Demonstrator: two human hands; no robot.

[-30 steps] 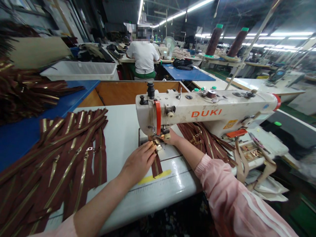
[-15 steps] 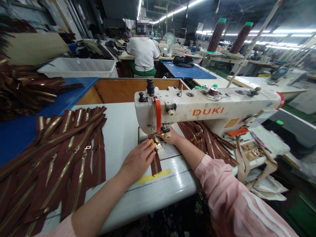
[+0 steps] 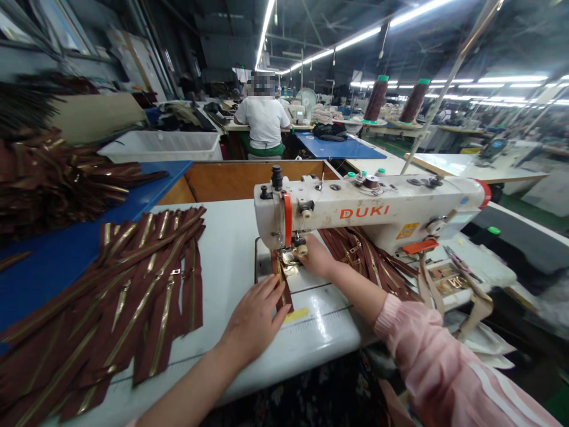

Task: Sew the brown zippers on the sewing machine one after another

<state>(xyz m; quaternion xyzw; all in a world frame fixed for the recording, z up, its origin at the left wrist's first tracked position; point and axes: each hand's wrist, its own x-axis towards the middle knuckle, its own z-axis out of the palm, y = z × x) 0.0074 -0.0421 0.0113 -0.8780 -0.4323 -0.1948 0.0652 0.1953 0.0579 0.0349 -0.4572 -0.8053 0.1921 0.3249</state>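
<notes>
A brown zipper [image 3: 284, 301] with a metal-toothed edge lies under the needle area of the white sewing machine [image 3: 320, 207]. My left hand [image 3: 255, 314] rests on the machine bed with fingers stretched out, their tips touching the zipper's left side. Beside the presser foot [image 3: 290, 258], my right hand [image 3: 317, 258] is curled in from the right; its fingertips are partly hidden behind the foot and its knob, so what they pinch cannot be made out. Behind the right forearm, under the machine arm, lies a heap of brown zippers [image 3: 362, 252].
Many brown zippers [image 3: 146, 284] are spread at my left, with a larger pile [image 3: 57, 184] on the blue table [image 3: 57, 290]. A small parts tray [image 3: 448, 277] and scissors [image 3: 464, 264] lie right of the machine. A person in white [image 3: 263, 121] sits ahead.
My left hand has slid back toward me along the zipper, away from the needle. The right hand stays by the presser foot, more of it now showing. The camera view has shifted.
</notes>
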